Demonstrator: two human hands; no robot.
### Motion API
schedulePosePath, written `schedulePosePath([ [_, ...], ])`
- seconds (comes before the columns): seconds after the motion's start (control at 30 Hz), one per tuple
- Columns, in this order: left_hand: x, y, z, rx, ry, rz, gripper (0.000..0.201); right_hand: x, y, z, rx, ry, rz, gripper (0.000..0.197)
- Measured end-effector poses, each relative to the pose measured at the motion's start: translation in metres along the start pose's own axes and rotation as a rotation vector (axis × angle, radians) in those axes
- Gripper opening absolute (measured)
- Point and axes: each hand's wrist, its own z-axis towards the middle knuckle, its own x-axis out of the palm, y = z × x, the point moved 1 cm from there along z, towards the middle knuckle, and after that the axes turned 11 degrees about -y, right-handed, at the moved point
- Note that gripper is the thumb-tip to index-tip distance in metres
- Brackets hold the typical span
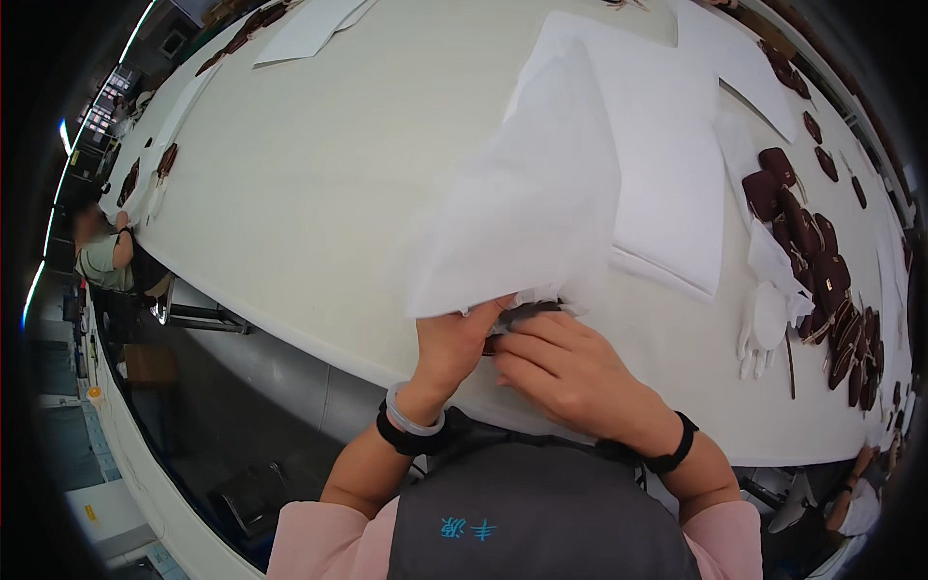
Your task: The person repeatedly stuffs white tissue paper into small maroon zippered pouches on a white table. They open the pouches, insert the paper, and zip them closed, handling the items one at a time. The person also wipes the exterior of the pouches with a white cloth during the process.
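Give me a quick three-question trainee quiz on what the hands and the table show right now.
1. True or false: the left hand grips the white tissue sheet by its lower edge.
2. What lies at the right hand's fingers? A) small dark item B) white glove C) nothing
3. Fill in: the dark brown leather pieces lie on the person's ____ side of the long white table.

Key: 1 true; 2 A; 3 right.

A small dark item [527,311] shows only as a sliver at centre frame, mostly hidden under the white fabric sheet [527,203] and the hands' fingers [522,338]; its kind cannot be told. The desk [319,184] runs off the top edge.
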Motion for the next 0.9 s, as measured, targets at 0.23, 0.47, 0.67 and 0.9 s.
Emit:
schedulePosePath([
  [0.23, -0.006, 0.025, 0.003, 0.480, 0.047, 0.186, 0.020, -0.061, -0.048, -0.006, 1.227, -0.268, 0.612, 0.031],
  [0.47, 0.003, 0.000, -0.007, 0.902, -0.198, 0.376, 0.031, -0.026, -0.044, -0.005, 0.934, -0.307, 0.546, 0.024],
  [0.67, -0.006, 0.017, -0.013, 1.084, -0.030, 0.339, 0.036, -0.014, -0.044, -0.016, 0.532, -0.134, 0.179, 0.019],
  [0.9, -0.031, 0.012, -0.016, 0.571, 0.074, 0.390, 0.011, -0.029, -0.060, -0.003, 0.877, 0.235, 0.435, 0.021],
])
